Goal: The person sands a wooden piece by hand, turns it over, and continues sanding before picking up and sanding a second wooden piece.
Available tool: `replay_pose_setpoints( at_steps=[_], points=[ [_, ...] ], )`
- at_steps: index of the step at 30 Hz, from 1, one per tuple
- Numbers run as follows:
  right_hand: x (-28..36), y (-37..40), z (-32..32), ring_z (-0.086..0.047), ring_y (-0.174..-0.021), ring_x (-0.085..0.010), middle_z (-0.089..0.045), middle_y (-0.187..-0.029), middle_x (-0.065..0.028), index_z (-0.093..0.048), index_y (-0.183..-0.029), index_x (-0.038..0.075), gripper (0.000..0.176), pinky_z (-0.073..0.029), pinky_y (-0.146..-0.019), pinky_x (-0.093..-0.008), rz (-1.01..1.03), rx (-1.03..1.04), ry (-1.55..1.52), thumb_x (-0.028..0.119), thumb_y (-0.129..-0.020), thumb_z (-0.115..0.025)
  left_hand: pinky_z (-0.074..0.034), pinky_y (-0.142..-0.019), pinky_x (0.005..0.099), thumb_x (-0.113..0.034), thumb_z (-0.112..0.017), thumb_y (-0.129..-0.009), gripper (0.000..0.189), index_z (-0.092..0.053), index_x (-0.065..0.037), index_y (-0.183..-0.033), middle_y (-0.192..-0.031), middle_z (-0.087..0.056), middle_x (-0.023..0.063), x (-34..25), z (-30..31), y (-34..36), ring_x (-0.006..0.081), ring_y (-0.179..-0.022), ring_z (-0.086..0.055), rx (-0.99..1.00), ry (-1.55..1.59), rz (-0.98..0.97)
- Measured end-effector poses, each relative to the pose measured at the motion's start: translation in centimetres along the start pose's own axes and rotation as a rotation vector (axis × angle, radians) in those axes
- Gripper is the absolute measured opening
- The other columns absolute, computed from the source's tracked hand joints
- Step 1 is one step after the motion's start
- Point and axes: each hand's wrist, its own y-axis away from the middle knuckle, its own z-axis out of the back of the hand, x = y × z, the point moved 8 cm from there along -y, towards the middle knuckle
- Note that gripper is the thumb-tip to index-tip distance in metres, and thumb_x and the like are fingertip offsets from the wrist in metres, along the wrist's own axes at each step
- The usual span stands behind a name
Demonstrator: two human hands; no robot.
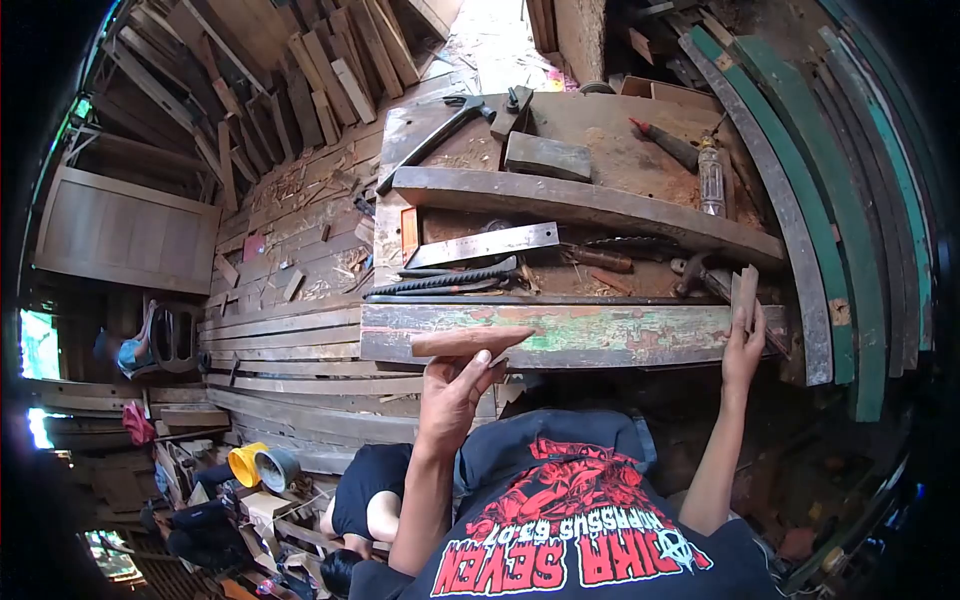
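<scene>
My left hand (462, 392) pinches a reddish-brown pointed wood piece (465, 342) between thumb and fingers. It sits over the near edge of a plank (620, 335) with worn green paint. At the plank's right end, my right hand (743, 345) grips a short, thin wood strip (744, 293) that points up. A claw hammer (705, 278) lies just beside that strip. Beyond the plank rest a try square (490, 243) with an orange handle and some dark twisted metal bars (455, 278).
Across the workbench lie a long beam (590, 205), a wood block (548, 157), another hammer (430, 145) and a clear-handled screwdriver (711, 175). Green-painted boards (820, 190) line the right. Two people are on the left: one by a chair (178, 335), one in a black shirt (370, 500).
</scene>
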Motion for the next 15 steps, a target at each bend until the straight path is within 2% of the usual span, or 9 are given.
replay_pose_setpoints(
  at_steps=[1, 4, 5, 6, 11, 15],
  points=[
    [-0.1, 0.1, 0.3, -0.062, -0.102, -0.0164, -0.062, -0.141, -0.0123, -0.05, -0.152, -0.002, 0.056, -0.052, -0.088, -0.0307, 0.006, -0.012, 0.017, 0.035, -0.111, -0.061, -0.059, -0.105, 0.0421, -0.003, -0.064, -0.104, 0.034, -0.06, 0.003, -0.137, -0.136, -0.067, 0.0171, -0.1, 0.1, -0.1, 0.0288, -0.126, -0.067, -0.022, -0.008, -0.014],
    [0.2, 1.8, -0.1, -0.06, -0.126, -0.0237, -0.057, -0.148, -0.0165, -0.049, -0.151, -0.003, 0.055, -0.049, -0.105, -0.0362, 0.202, -0.122, 0.111, 0.032, -0.111, -0.06, -0.059, -0.105, 0.0414, -0.002, -0.066, -0.103, 0.037, -0.06, 0.003, -0.139, -0.136, -0.068, 0.0161, -0.7, -0.4, -0.2, 0.0274, -0.125, -0.068, -0.013, -0.101, -0.083],
    [-1.3, 1.8, -0.7, -0.051, -0.143, -0.0283, -0.054, -0.152, -0.0199, -0.049, -0.151, -0.005, 0.055, -0.041, -0.117, -0.0404, 0.1, -0.021, 0.036, 0.031, -0.111, -0.06, -0.058, -0.105, 0.041, -0.002, -0.067, -0.102, 0.038, -0.059, 0.003, -0.14, -0.136, -0.068, 0.0156, -0.8, -0.7, -0.2, 0.0266, -0.125, -0.068, -0.013, -0.112, -0.096],
    [0.3, 2.7, -1.4, -0.053, -0.14, -0.0277, -0.054, -0.152, -0.0205, -0.048, -0.151, -0.005, 0.054, -0.043, -0.115, -0.0396, 0.184, -0.03, 0.07, 0.029, -0.11, -0.062, -0.058, -0.105, 0.0406, -0.001, -0.068, -0.102, 0.04, -0.059, 0.003, -0.14, -0.136, -0.068, 0.015, -0.8, -1.1, -0.2, 0.0259, -0.125, -0.067, -0.012, -0.123, -0.109],
    [1.6, 3.3, -2.5, -0.059, -0.134, -0.029, -0.056, -0.149, -0.0213, -0.049, -0.15, -0.005, 0.053, -0.047, -0.112, -0.0399, 0.168, 0.1, 0.05, 0.024, -0.108, -0.065, -0.056, -0.107, 0.0384, 0.0, -0.069, -0.101, 0.043, -0.059, 0.002, -0.143, -0.138, -0.066, 0.0134, -2.0, -4.5, 0.6, 0.0226, -0.128, -0.065, -0.02, -0.146, -0.163],
    [1.0, 1.6, -0.9, -0.061, -0.132, -0.0303, -0.059, -0.145, -0.022, -0.051, -0.148, -0.005, 0.052, -0.048, -0.11, -0.0413, 0.203, 0.073, 0.116, 0.024, -0.107, -0.066, -0.055, -0.109, 0.0381, 0.0, -0.07, -0.1, 0.045, -0.059, 0.002, -0.143, -0.138, -0.066, 0.0138, -2.8, -6.7, 0.9, 0.0229, -0.127, -0.065, 0.005, -0.157, -0.148]
  ],
)
